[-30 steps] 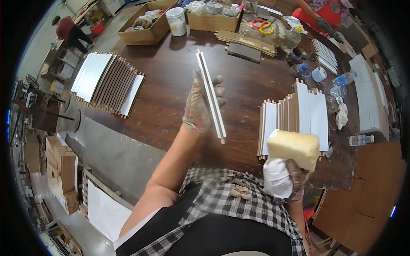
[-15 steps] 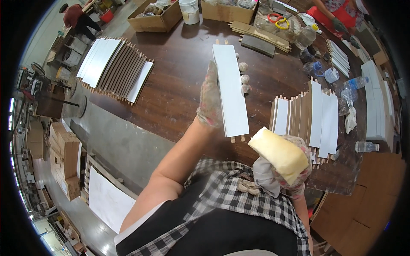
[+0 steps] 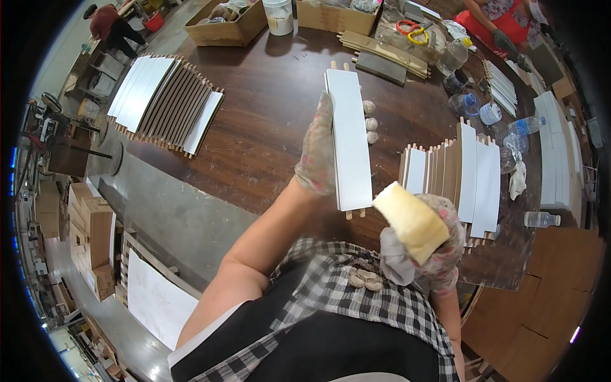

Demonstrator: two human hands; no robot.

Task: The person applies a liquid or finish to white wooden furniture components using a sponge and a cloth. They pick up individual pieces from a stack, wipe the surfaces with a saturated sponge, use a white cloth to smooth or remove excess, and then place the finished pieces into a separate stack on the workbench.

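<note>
Panel: the white slat (image 3: 350, 137) is up off the bench now, flat face turned to the camera, short wooden dowel pegs showing at both ends.
Change: a second ago it stands edge-on, a thin line; half a second ago it is already turning; now the full broad face is showing and it sits closer and larger in view.
Meaning: that white face looks presented for wiping, judging by the sponge brought up beside its near end.
Left hand (image 3: 316, 148): gloved, gripping the slat along its left long edge; fingers (image 3: 370, 122) wrapped round behind, tips peeking out on the right edge, closed tight on it.
Right hand (image 3: 439, 251): gloved, fingers curled shut around a yellow sponge block (image 3: 410, 221), a white rag bunched under the palm.
Gap: the sponge sits just beside the slat's near end; I cannot tell if it touches.
Bench (image 3: 267, 127): dark wood, well below the slat.
Right stack (image 3: 464, 175): more slats standing on edge, near the sponge hand.
Left stack (image 3: 162, 102): another fan of slats, well apart.
</note>
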